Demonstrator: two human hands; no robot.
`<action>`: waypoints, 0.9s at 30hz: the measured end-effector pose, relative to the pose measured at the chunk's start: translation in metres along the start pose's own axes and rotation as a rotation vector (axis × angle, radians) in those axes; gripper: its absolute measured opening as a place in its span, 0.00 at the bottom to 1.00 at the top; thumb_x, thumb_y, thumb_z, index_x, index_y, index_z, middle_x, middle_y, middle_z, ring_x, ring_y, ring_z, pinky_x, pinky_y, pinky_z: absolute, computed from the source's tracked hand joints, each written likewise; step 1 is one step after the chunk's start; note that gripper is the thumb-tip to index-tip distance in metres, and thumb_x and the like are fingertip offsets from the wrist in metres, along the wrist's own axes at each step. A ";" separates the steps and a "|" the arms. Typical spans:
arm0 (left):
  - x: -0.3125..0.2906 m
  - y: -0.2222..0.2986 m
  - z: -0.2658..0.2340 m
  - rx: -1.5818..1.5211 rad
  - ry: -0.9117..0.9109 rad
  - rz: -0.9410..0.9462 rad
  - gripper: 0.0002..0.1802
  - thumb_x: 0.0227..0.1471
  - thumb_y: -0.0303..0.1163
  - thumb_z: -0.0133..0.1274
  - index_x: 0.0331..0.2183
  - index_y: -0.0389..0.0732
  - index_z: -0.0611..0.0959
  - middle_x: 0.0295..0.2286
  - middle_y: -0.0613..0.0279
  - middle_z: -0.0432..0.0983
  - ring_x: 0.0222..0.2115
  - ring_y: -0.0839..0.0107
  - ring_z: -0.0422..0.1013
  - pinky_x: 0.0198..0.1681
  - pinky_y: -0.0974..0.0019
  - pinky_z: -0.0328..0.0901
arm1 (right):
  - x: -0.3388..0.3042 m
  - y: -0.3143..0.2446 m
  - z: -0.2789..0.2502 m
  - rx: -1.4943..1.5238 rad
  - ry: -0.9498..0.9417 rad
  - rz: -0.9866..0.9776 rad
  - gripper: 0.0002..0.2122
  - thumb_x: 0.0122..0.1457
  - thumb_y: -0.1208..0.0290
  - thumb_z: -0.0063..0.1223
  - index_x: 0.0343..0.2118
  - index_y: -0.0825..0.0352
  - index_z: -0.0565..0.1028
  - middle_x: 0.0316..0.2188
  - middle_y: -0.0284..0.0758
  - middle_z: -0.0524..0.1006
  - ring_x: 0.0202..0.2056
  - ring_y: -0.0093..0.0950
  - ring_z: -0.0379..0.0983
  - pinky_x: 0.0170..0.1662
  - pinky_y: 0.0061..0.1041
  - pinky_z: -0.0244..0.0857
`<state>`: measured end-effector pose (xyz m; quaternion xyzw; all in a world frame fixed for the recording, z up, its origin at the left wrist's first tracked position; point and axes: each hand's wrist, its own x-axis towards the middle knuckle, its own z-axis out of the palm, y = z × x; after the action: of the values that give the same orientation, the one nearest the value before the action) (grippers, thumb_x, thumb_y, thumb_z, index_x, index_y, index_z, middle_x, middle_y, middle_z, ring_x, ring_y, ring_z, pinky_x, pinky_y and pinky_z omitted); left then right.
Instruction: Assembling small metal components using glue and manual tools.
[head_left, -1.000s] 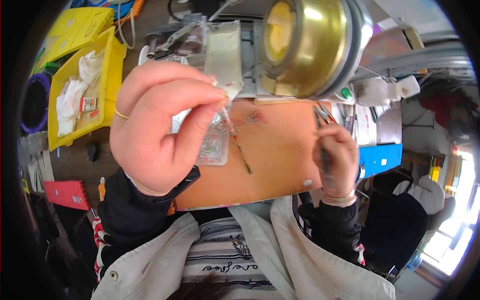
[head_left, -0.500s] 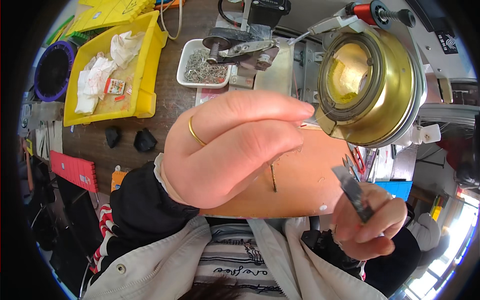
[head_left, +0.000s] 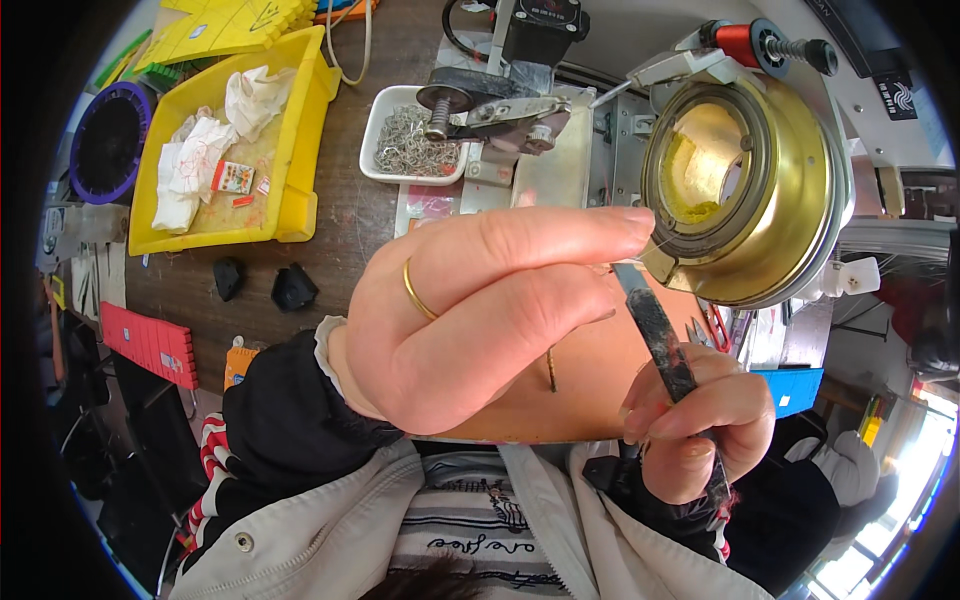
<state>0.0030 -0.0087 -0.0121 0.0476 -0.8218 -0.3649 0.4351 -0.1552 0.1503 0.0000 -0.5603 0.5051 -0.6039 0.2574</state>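
My left hand (head_left: 480,310), a gold ring on one finger, is closed in a pinch at the middle. A thin clear line (head_left: 660,243) shows at its fingertips, by the rim of a brass bowl-shaped drum (head_left: 800,190). What else the fingers may hold is hidden. At the lower right, my right hand (head_left: 710,420) is closed round a flat, narrow knife (head_left: 660,335) with a dark, worn body. The knife slants up and left, and its pale tip is right beside my left fingertips; I cannot tell whether they touch.
A white tray (head_left: 368,150) of small metal hooks stands behind my left hand, next to a machine arm (head_left: 500,108). A yellow bin (head_left: 300,190) with crumpled tissues is at left. Two black pieces (head_left: 294,287) lie on the brown table. Scissors (head_left: 697,333) lie behind the knife.
My right hand has moved up and left, bringing the knife tip to my left fingertips. My left hand has shifted slightly right and down in the picture, still pinching.
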 end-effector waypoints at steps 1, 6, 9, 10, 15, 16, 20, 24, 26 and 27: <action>0.000 0.000 0.001 0.000 0.000 0.001 0.12 0.48 0.12 0.56 0.35 0.34 0.76 0.45 0.47 0.73 0.45 0.49 0.76 0.48 0.56 0.74 | 0.000 0.000 0.002 -0.017 0.018 0.001 0.11 0.56 0.65 0.63 0.31 0.67 0.76 0.21 0.35 0.76 0.21 0.33 0.72 0.27 0.30 0.68; -0.001 -0.002 0.001 -0.001 0.016 0.016 0.11 0.48 0.12 0.56 0.35 0.33 0.76 0.45 0.47 0.73 0.45 0.48 0.76 0.48 0.56 0.74 | 0.002 0.000 0.002 -0.027 0.000 0.023 0.10 0.56 0.65 0.63 0.31 0.67 0.76 0.21 0.35 0.76 0.21 0.33 0.73 0.27 0.30 0.68; -0.002 -0.002 0.002 0.009 0.009 0.011 0.11 0.48 0.12 0.56 0.35 0.33 0.76 0.45 0.47 0.73 0.46 0.48 0.76 0.48 0.57 0.74 | 0.006 -0.002 0.004 -0.033 -0.033 0.050 0.09 0.56 0.68 0.62 0.32 0.67 0.75 0.21 0.36 0.76 0.21 0.33 0.73 0.27 0.29 0.68; -0.001 -0.001 0.003 0.009 0.009 0.013 0.11 0.48 0.12 0.56 0.35 0.33 0.76 0.45 0.47 0.73 0.46 0.48 0.76 0.48 0.57 0.74 | 0.007 -0.004 0.006 -0.023 -0.038 0.087 0.08 0.56 0.69 0.61 0.32 0.67 0.75 0.21 0.36 0.76 0.21 0.33 0.73 0.27 0.29 0.68; -0.001 0.002 0.003 0.005 0.025 -0.021 0.11 0.47 0.10 0.56 0.34 0.32 0.76 0.45 0.47 0.73 0.46 0.48 0.76 0.49 0.57 0.74 | 0.010 -0.003 0.015 0.052 0.019 0.093 0.07 0.57 0.71 0.60 0.31 0.67 0.73 0.21 0.36 0.76 0.20 0.32 0.72 0.26 0.28 0.67; -0.001 0.002 0.002 0.004 0.026 -0.021 0.11 0.47 0.10 0.56 0.34 0.32 0.76 0.45 0.47 0.73 0.46 0.48 0.76 0.49 0.57 0.74 | 0.010 -0.003 0.015 0.064 0.012 0.104 0.07 0.58 0.70 0.60 0.30 0.67 0.73 0.21 0.35 0.76 0.20 0.32 0.71 0.26 0.28 0.67; -0.001 0.001 0.003 -0.007 0.021 -0.002 0.12 0.46 0.09 0.55 0.34 0.32 0.77 0.45 0.47 0.73 0.45 0.49 0.76 0.50 0.56 0.73 | 0.007 0.001 0.015 -0.054 0.028 0.006 0.17 0.64 0.56 0.52 0.28 0.65 0.66 0.14 0.35 0.72 0.13 0.22 0.65 0.18 0.19 0.61; -0.003 0.001 0.002 0.006 0.003 -0.004 0.12 0.46 0.09 0.54 0.34 0.32 0.76 0.45 0.46 0.74 0.45 0.49 0.76 0.52 0.54 0.72 | 0.004 -0.002 0.017 -0.018 0.074 0.035 0.17 0.64 0.56 0.52 0.28 0.65 0.65 0.14 0.34 0.71 0.13 0.22 0.65 0.17 0.19 0.60; -0.002 0.003 0.003 0.009 0.012 -0.014 0.12 0.46 0.10 0.55 0.34 0.32 0.76 0.45 0.46 0.74 0.45 0.49 0.76 0.52 0.54 0.72 | 0.006 -0.001 0.021 -0.013 0.088 0.043 0.17 0.64 0.56 0.52 0.28 0.65 0.65 0.14 0.35 0.71 0.13 0.22 0.65 0.17 0.19 0.60; -0.001 0.004 0.003 0.010 0.021 -0.024 0.12 0.46 0.10 0.55 0.34 0.32 0.76 0.44 0.46 0.75 0.45 0.50 0.76 0.52 0.54 0.72 | 0.009 0.000 0.024 -0.015 0.100 0.061 0.17 0.64 0.56 0.52 0.28 0.65 0.65 0.14 0.35 0.70 0.13 0.22 0.65 0.17 0.19 0.59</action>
<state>0.0021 -0.0041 -0.0113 0.0634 -0.8184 -0.3653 0.4391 -0.1347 0.1345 -0.0001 -0.5157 0.5386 -0.6192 0.2460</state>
